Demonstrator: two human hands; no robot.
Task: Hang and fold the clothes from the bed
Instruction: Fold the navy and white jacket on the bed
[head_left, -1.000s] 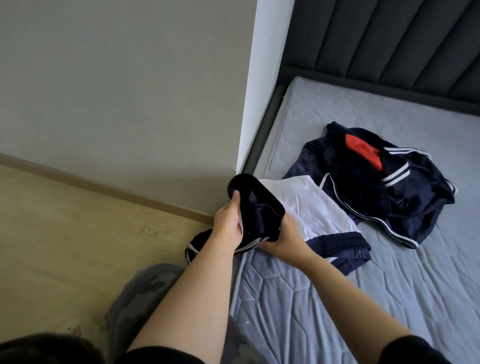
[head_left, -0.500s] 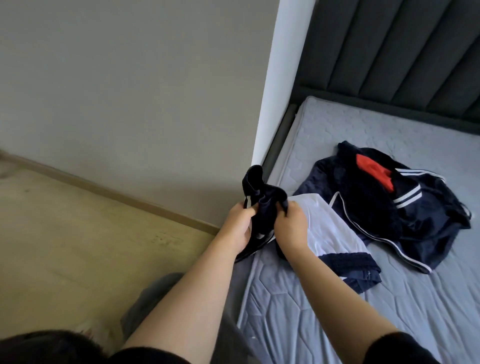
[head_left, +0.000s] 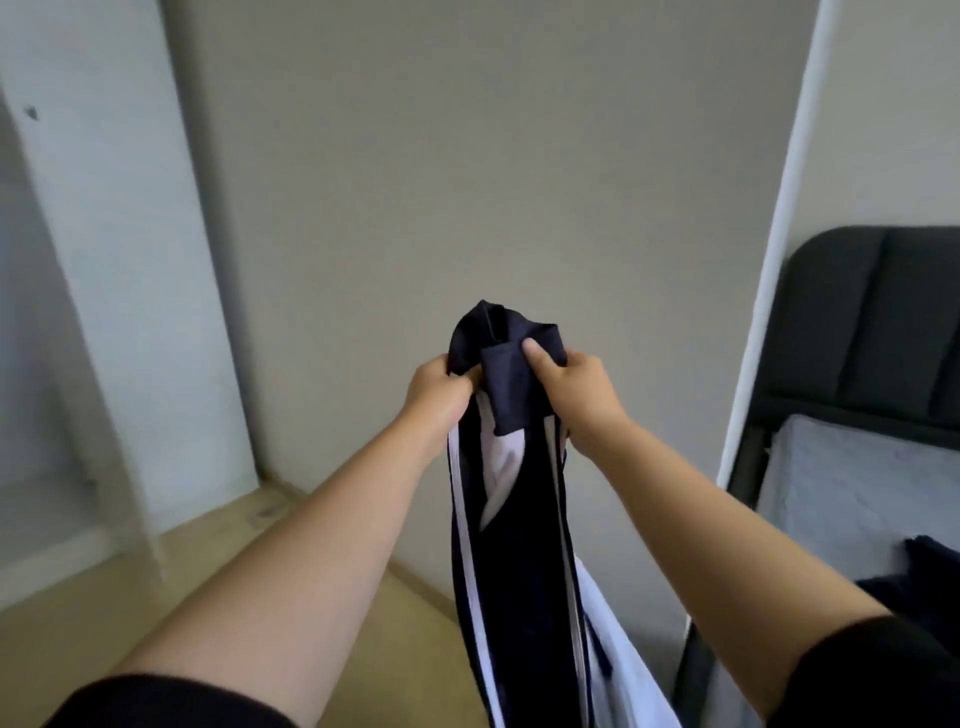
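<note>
A navy garment with white stripes and a white lining (head_left: 519, 561) hangs straight down in front of me, lifted off the bed. My left hand (head_left: 439, 392) grips its top edge on the left side. My right hand (head_left: 574, 387) grips the top on the right, thumb pressed on a folded navy flap. The two hands are close together at chest height. Another dark navy garment (head_left: 919, 577) lies on the bed at the right edge, mostly cut off.
The grey mattress (head_left: 852, 488) and dark padded headboard (head_left: 872, 322) are at the right, behind a white wall edge (head_left: 769, 291). A plain grey wall faces me. A white cabinet or door frame (head_left: 130, 312) stands at left on the wooden floor (head_left: 218, 577).
Both hands raised the navy and white garment off the bed so it hangs in the air. My view turned up and left, and most of the bed went out of sight.
</note>
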